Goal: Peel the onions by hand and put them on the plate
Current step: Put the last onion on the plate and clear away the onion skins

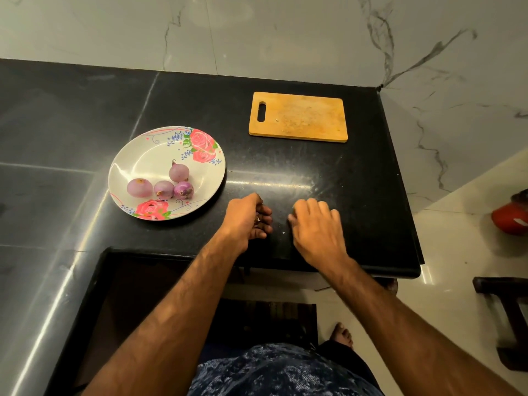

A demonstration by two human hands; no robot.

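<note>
A white plate with pink roses sits on the black counter at the left. Several peeled purple onions lie together in its near half. My left hand rests on the counter just right of the plate, fingers curled around a small pale scrap of onion peel. My right hand lies palm down a short way to the right, fingers bent under against the counter. Nothing shows in it. A tiny pale fleck lies between the two hands.
A wooden cutting board with a handle slot lies at the back right of the counter. The counter's front edge runs just below my wrists and its right edge drops to the floor. A marble wall stands behind.
</note>
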